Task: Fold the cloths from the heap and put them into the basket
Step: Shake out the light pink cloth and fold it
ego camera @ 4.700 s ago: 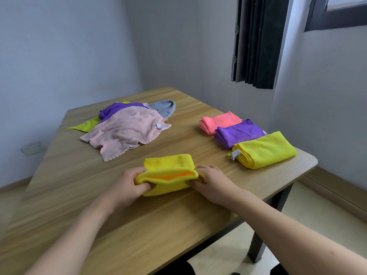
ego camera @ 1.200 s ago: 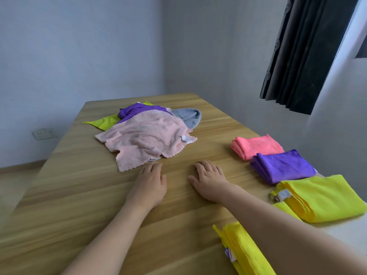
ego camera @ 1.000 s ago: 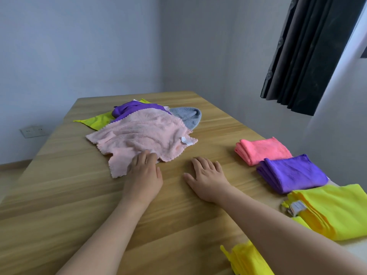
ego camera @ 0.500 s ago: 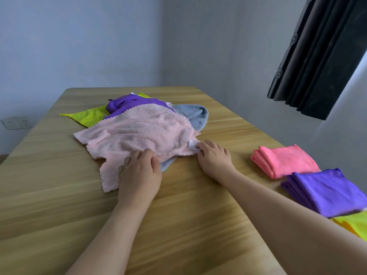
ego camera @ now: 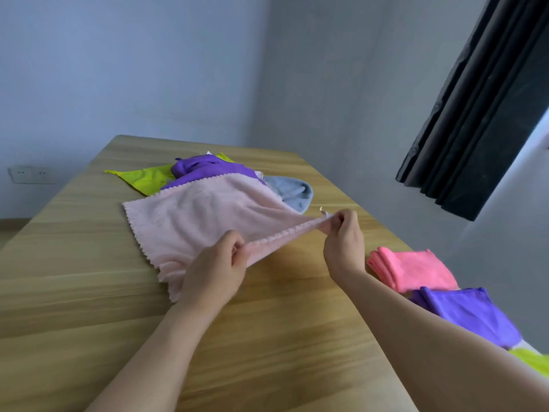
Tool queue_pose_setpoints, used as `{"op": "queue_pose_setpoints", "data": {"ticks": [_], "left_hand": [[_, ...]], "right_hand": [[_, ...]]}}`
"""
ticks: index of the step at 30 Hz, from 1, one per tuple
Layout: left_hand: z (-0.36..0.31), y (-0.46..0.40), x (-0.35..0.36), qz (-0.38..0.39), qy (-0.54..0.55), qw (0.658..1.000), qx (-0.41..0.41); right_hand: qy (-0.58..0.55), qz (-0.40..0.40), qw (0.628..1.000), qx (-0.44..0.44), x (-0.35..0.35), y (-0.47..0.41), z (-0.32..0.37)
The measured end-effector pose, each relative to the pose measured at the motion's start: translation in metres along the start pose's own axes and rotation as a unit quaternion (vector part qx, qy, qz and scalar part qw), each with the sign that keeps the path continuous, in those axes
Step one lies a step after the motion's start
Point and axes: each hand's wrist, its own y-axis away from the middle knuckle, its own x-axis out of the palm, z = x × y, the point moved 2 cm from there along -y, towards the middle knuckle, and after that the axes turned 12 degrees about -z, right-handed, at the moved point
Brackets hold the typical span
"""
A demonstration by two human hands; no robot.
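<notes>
Over the middle of the tabletop (ego camera: 89,292), the pale pink cloth (ego camera: 202,221) is stretched by its near edge, lifted off the heap. The left hand (ego camera: 214,272) pinches one corner with curled fingers, the right hand (ego camera: 341,242) the other (by the little white tag). Behind lie purple (ego camera: 205,169), lime (ego camera: 145,179) and grey-blue cloths (ego camera: 292,193); to the right, folded coral (ego camera: 413,270) and purple (ego camera: 472,316) ones.

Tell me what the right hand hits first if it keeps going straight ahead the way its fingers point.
Probably the grey-blue cloth in the heap, just beyond the right hand, which pinches the pink cloth; depth is uncertain.
</notes>
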Motion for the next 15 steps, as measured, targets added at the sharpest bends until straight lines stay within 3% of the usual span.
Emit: {"op": "queue_pose_setpoints", "data": {"ticks": [3, 7, 8, 10, 12, 15], "left_hand": [[-0.013, -0.003, -0.01, 0.104, 0.098, 0.99, -0.012], [-0.079, -0.016, -0.043, 0.083, 0.218, 0.972, -0.018], [-0.1, -0.022, -0.055, 0.067, 0.244, 0.967, -0.024], [-0.138, -0.037, -0.078, 0.042, 0.292, 0.955, -0.028], [-0.175, -0.054, -0.101, 0.037, 0.323, 0.946, -0.022], [-0.223, -0.067, -0.126, 0.083, 0.355, 0.929, -0.063]], "right_hand": [[0.017, 0.002, 0.998, -0.057, -0.031, -0.019, 0.018], [0.056, 0.039, 0.995, -0.068, -0.071, -0.05, 0.04], [0.057, 0.05, 0.996, -0.044, -0.078, -0.058, 0.045], [-0.045, 0.078, 0.992, 0.088, -0.092, -0.074, 0.055], [-0.193, 0.107, 0.944, 0.244, -0.111, -0.086, 0.071], [-0.283, 0.148, 0.903, 0.288, -0.154, -0.095, 0.099]]}}
